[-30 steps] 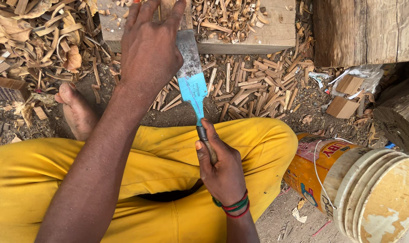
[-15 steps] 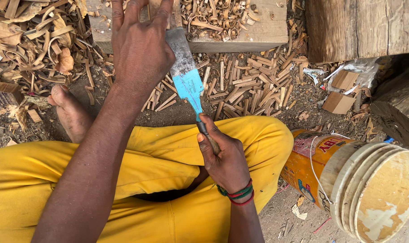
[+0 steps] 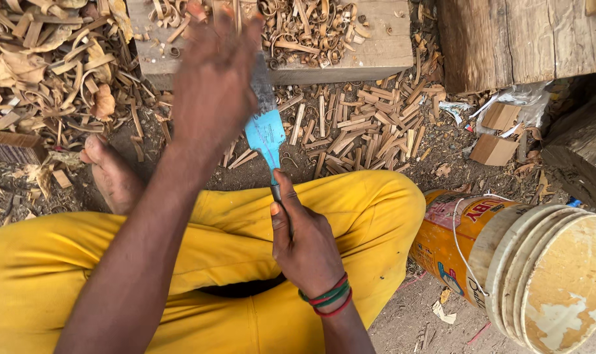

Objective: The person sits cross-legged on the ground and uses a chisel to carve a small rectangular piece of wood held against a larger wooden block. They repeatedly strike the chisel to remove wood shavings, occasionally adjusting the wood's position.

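The right hand (image 3: 307,239) has its fingers wrapped tight around the handle of a blue-bladed chisel (image 3: 266,131), which points toward 12 o'clock at the wooden block (image 3: 376,49). The left hand (image 3: 212,85) is motion-blurred at 11 o'clock; its fingers' state cannot be told. Wood shavings (image 3: 363,131) lie scattered at 1 o'clock.

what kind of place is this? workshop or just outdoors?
Probably an open-air woodworking spot on bare ground. Wood shavings cover a wooden block, split sticks litter the dirt, and the right hand grips a blue-bladed knife while the blurred left hand works at the block.
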